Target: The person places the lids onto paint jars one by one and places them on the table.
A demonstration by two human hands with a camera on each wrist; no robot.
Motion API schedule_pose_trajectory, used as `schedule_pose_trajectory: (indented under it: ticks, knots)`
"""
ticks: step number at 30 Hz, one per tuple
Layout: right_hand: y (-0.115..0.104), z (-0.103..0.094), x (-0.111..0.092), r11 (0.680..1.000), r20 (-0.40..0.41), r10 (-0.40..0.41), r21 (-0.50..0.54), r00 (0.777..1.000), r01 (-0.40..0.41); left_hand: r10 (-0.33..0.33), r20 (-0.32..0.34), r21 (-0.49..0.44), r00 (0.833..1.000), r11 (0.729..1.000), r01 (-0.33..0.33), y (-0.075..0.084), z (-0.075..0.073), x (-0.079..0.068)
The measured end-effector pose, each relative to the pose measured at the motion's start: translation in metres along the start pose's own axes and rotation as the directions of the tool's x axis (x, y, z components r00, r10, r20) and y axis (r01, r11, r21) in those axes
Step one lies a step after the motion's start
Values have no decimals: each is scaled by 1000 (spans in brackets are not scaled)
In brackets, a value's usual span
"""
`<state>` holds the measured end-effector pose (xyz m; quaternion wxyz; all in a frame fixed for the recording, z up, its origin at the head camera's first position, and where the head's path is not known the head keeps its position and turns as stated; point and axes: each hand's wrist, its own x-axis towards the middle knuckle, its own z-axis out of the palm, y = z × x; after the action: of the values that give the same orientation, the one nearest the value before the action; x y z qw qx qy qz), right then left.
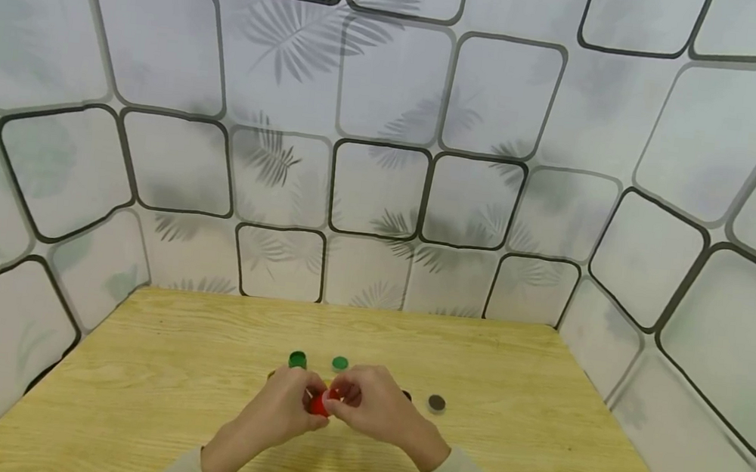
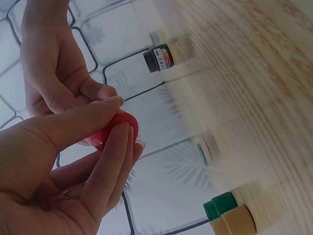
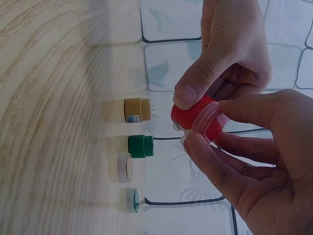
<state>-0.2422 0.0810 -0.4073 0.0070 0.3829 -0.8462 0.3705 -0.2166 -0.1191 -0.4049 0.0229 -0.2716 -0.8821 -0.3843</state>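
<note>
A small red paint jar [image 3: 185,115] is held up above the table between both hands. My left hand [image 1: 282,407] grips the jar's body between thumb and fingers. With thumb and fingertips, my right hand [image 1: 380,409] pinches the clear ridged lid [image 3: 204,119], which sits at the mouth of the jar. In the left wrist view the red jar [image 2: 128,126] is partly covered by the fingers. Whether the lid is fully seated cannot be told.
Behind the hands stand an uncapped green jar [image 3: 141,146] and an ochre jar [image 3: 137,110]. A green lid [image 1: 340,363] and another clear-sided lid [image 3: 123,168] lie nearby. Toward the right are a black jar [image 2: 159,58] and a dark lid [image 1: 436,403] on the wooden table [image 1: 522,447].
</note>
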Motion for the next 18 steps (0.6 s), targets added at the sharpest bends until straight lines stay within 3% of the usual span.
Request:
schedule_pose_trajectory:
  ticks: [6,11,18]
  knots:
    - [5,-7,-1,1000,0,5,11,1000,-5,-18,16,-1,1000,1000,18,0,-2,1]
    - [8,-21,-4,1000,-49,15,-8,999,-15,-8,10,64,1000,998,8,-1,-2,-1]
    - [10,-31,-4,1000,-43,17,-24,999,-18,-52,72,58,996,997,48,-6,0,-2]
